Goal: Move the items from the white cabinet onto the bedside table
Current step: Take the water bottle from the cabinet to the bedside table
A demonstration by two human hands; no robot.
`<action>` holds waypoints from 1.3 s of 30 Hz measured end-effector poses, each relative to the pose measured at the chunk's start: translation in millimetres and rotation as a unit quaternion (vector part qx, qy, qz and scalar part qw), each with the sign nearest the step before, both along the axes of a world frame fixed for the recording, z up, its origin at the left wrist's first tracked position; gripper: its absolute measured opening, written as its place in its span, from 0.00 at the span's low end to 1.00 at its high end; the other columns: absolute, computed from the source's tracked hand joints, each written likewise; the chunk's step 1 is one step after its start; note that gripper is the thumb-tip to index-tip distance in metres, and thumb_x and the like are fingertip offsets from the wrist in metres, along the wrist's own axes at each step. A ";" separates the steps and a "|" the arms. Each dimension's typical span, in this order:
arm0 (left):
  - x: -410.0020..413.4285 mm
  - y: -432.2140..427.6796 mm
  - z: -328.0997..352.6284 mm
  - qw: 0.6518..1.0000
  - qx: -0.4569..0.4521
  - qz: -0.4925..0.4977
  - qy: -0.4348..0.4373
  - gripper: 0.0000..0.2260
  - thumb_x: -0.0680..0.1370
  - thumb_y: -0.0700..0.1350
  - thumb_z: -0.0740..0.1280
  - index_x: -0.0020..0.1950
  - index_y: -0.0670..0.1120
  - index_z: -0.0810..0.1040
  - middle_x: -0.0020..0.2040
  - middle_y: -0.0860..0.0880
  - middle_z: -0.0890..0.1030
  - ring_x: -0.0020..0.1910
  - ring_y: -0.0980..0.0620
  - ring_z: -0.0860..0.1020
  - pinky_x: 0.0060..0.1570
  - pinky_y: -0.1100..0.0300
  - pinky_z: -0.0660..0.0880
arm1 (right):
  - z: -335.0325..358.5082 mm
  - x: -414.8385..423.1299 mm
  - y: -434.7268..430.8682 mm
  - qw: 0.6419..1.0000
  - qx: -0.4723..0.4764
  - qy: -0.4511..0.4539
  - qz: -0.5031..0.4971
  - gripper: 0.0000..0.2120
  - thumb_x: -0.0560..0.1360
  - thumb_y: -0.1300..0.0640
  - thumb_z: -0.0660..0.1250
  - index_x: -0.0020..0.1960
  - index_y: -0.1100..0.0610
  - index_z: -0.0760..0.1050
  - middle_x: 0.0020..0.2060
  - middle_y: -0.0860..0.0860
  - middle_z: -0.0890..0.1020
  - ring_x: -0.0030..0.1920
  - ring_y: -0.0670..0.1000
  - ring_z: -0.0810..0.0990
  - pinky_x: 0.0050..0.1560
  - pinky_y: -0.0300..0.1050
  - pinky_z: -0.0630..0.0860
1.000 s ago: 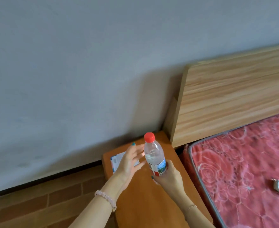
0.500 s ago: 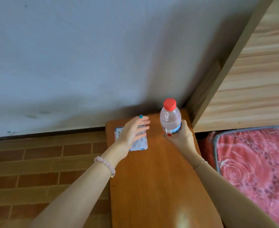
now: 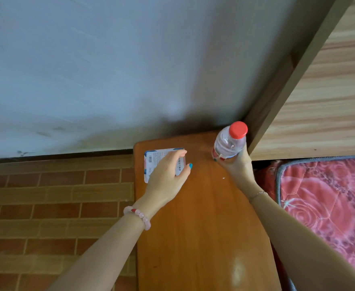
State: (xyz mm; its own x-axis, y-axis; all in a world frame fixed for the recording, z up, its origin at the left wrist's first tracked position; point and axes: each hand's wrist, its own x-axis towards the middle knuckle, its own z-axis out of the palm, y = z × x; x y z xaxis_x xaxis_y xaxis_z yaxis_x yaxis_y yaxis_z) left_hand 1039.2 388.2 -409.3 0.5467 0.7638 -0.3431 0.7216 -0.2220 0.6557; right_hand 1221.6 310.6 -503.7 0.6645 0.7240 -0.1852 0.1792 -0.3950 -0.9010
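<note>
The left hand [image 3: 168,175] lies spread flat on a packet [image 3: 154,162] at the bedside table [image 3: 203,227] far corner, while the right hand [image 3: 235,164] grips an upright bottle [image 3: 230,142] low, its base poised over the far right corner.

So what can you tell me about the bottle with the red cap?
The bottle is clear plastic with a red screw cap, shut, and a label low on its body showing white, red and blue. It looks to hold clear liquid. It stands roughly upright, leaning a little, at the far right corner of the table, close to the headboard. The right hand grips its lower part. Whether its base touches the table is hidden by the hand.
</note>
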 end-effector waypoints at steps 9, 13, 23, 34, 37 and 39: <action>-19.1 -13.4 37.9 0.976 0.161 -0.115 0.085 0.24 0.77 0.51 0.64 0.71 0.49 0.65 0.70 0.49 0.70 0.64 0.50 0.71 0.53 0.59 0.77 | 38.0 -0.8 -18.9 0.997 -0.063 -0.029 0.021 0.30 0.68 0.64 0.73 0.66 0.59 0.64 0.56 0.53 0.76 0.53 0.52 0.76 0.46 0.39 0.70; -35.8 -22.7 74.5 0.973 0.184 -0.121 0.076 0.24 0.77 0.51 0.65 0.71 0.49 0.65 0.69 0.49 0.70 0.64 0.51 0.71 0.52 0.62 0.76 | 73.8 3.6 -52.3 0.994 -0.099 -0.042 0.028 0.29 0.70 0.60 0.71 0.68 0.56 0.63 0.64 0.53 0.74 0.63 0.55 0.72 0.57 0.45 0.69; -63.7 -29.2 196.2 0.946 0.291 -0.141 -0.002 0.19 0.77 0.50 0.64 0.67 0.47 0.70 0.64 0.48 0.76 0.59 0.47 0.76 0.45 0.57 0.78 | 244.5 -38.0 -102.4 0.958 -0.088 -0.271 0.029 0.23 0.74 0.54 0.66 0.67 0.56 0.67 0.50 0.51 0.77 0.38 0.48 0.74 0.39 0.40 0.69; -112.2 -41.6 268.1 0.868 0.396 -0.292 -0.064 0.23 0.75 0.56 0.56 0.60 0.42 0.77 0.55 0.44 0.81 0.54 0.43 0.79 0.53 0.46 0.77 | 356.3 -157.7 -156.5 0.884 -0.090 -0.443 -0.122 0.26 0.74 0.45 0.57 0.67 0.57 0.69 0.63 0.52 0.75 0.63 0.53 0.73 0.61 0.51 0.72; -123.9 -46.2 276.0 0.853 0.406 -0.319 -0.076 0.22 0.73 0.55 0.62 0.61 0.43 0.76 0.56 0.44 0.80 0.55 0.43 0.79 0.53 0.44 0.77 | 363.9 -189.0 -170.6 0.878 -0.108 -0.442 -0.153 0.27 0.74 0.44 0.56 0.69 0.55 0.67 0.65 0.52 0.74 0.65 0.54 0.71 0.63 0.54 0.70; -130.6 -50.5 280.1 0.840 0.416 -0.337 -0.090 0.22 0.72 0.54 0.64 0.61 0.43 0.75 0.56 0.43 0.80 0.56 0.42 0.79 0.54 0.44 0.76 | 366.7 -207.5 -180.9 0.872 -0.122 -0.441 -0.172 0.27 0.74 0.43 0.56 0.69 0.55 0.66 0.66 0.52 0.72 0.66 0.54 0.70 0.64 0.56 0.69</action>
